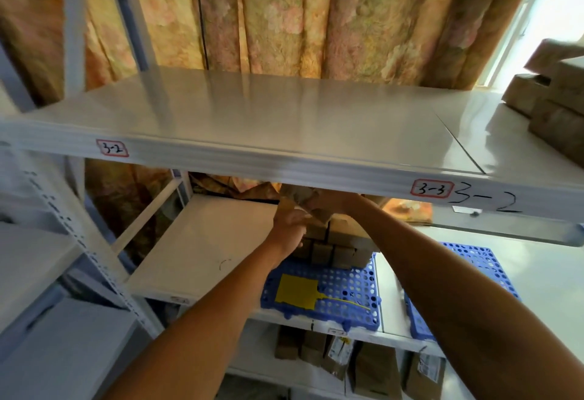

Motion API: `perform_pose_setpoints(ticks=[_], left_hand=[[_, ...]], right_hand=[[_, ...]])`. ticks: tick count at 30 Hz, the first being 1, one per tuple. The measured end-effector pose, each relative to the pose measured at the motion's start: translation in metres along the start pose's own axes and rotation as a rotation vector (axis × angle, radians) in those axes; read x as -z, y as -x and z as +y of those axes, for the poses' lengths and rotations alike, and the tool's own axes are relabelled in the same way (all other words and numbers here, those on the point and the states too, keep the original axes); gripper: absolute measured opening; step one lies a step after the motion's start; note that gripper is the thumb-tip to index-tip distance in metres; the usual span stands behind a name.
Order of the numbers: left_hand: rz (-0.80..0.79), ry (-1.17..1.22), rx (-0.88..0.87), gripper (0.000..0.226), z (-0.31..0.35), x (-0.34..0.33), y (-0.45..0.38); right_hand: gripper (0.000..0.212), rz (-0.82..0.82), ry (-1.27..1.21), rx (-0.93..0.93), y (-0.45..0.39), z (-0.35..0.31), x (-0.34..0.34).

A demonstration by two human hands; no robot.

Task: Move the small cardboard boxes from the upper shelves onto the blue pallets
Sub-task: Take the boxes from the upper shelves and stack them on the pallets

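Under the front lip of the upper shelf [252, 134], both hands reach in over the back edge of the left blue pallet [319, 295], where small cardboard boxes [331, 251] already stand stacked in rows. The left hand [289, 225] presses against the stack's left side, fingers curled on a box; how firmly it grips cannot be told. The right hand [328, 202] is largely hidden by the shelf lip, seemingly closed on a box at the top of the stack. To finish well, I judge the box should be lowered square onto its neighbours while the left hand steadies the column. Headroom beneath the lip is tight, so the wrists must stay low. A yellow tag [295, 292] takes the pallet's front left; the second pallet [474, 260] to the right lies bare. More boxes [556, 102] wait at the upper shelf's right end.
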State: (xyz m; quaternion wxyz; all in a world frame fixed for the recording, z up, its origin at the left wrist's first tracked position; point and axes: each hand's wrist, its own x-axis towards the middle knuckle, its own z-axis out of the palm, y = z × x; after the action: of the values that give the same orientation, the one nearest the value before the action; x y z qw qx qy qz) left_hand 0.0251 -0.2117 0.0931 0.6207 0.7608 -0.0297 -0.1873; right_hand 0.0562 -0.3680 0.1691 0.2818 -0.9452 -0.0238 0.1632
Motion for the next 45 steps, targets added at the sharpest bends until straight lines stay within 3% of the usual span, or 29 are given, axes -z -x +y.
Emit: perform_pose_setpoints(ticks=[2, 6, 17, 23, 25, 28, 35, 42, 45], left_hand=[[0.053, -0.059, 0.056, 0.037, -0.008, 0.006, 0.006], [0.126, -0.101, 0.073, 0.033, -0.032, 0.022, 0.019], [0.275, -0.139, 0.129, 0.029, -0.058, 0.059, 0.055], [0.225, -0.371, 0.123, 0.029, -0.048, 0.05, 0.07], [0.156, -0.487, 0.118, 0.027, -0.035, 0.044, 0.076], [0.097, -0.655, 0.036, 0.048, -0.004, 0.033, 0.086], [0.05, -0.899, -0.202, 0.063, 0.08, -0.006, 0.161], [-0.039, -0.886, -0.358, 0.064, 0.133, -0.076, 0.256], [-0.057, -0.862, -0.457, 0.053, 0.162, -0.107, 0.291]], right_hand=[[0.027, 0.056, 0.076, -0.019, -0.001, 0.001, -0.003], [0.063, 0.16, 0.184, -0.01, 0.003, 0.01, -0.014], [0.083, 0.224, 0.214, 0.041, -0.002, 0.023, -0.024], [0.069, 0.429, 0.126, 0.097, 0.038, 0.035, -0.03], [0.071, 0.446, 0.124, 0.066, 0.062, 0.04, -0.024], [0.073, 0.43, 0.102, -0.057, 0.106, 0.046, -0.011], [0.048, 0.445, 0.097, -0.176, 0.245, 0.037, -0.007], [0.063, 0.372, 0.247, -0.227, 0.365, 0.006, -0.022], [0.076, 0.486, 0.163, -0.229, 0.403, -0.007, 0.0]])
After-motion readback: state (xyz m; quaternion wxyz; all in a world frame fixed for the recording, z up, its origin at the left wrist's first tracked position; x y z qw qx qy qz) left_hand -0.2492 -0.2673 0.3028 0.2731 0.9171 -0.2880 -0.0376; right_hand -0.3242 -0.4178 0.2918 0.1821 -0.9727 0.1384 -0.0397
